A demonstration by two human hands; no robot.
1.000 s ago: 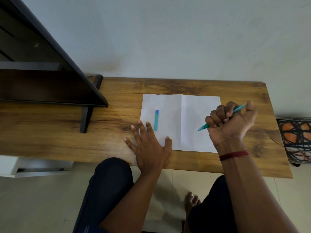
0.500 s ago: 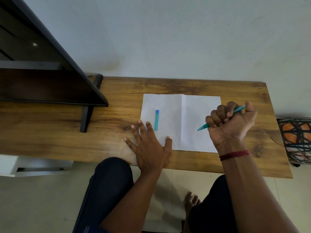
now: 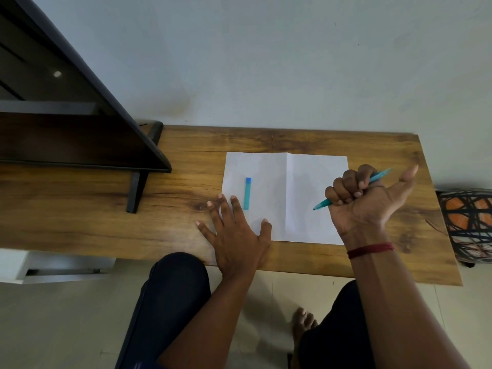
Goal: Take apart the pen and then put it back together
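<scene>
Right hand point(image 3: 364, 209) grips pen point(image 3: 321, 204); cap point(image 3: 247, 194) on paper point(image 3: 311, 174).

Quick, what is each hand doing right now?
Left hand: open, fingers spread flat on the paper and table.
Right hand: holding the teal pen in curled fingers, thumb stuck out.

No legible text, label, brand or number. The sheet of paper point(image 3: 314, 182) left of the curled fingers appears unprinted; any marking on the pen barrel point(image 3: 379, 175) in the right hand point(image 3: 364, 203) is unresolvable.
</scene>
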